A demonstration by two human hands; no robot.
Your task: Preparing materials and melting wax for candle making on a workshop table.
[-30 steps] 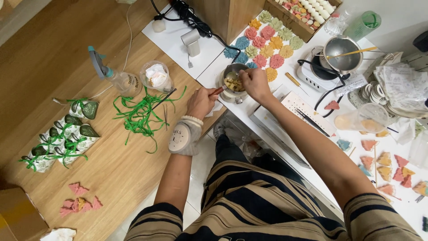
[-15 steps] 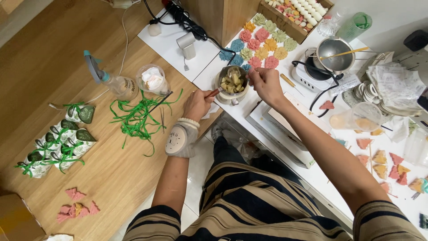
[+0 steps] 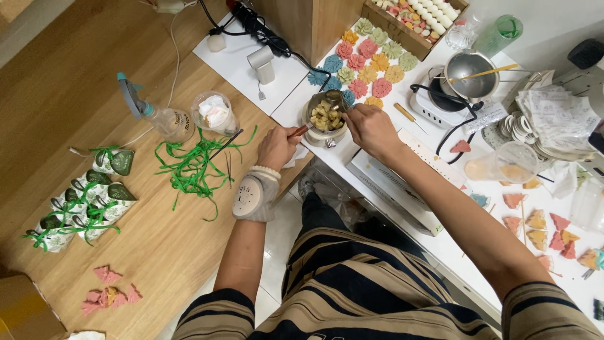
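Left hand (image 3: 277, 147) grip pinching wooden-handled tool (image 3: 301, 131), right hand (image 3: 371, 129) grip closed on metal cup (image 3: 325, 119) rim, green ribbon (image 3: 192, 167) at nine o'clock on bench (image 3: 157, 252)

We note a light wooden worktop (image 3: 75, 82) on the left, its grain running diagonally. On the right stands a white table (image 3: 440, 151), set at an angle to it. Between them, near, we see pale floor tiles (image 3: 283, 233). A wooden post (image 3: 314, 25) rises at the far centre. Lighting is even, with soft shadows.
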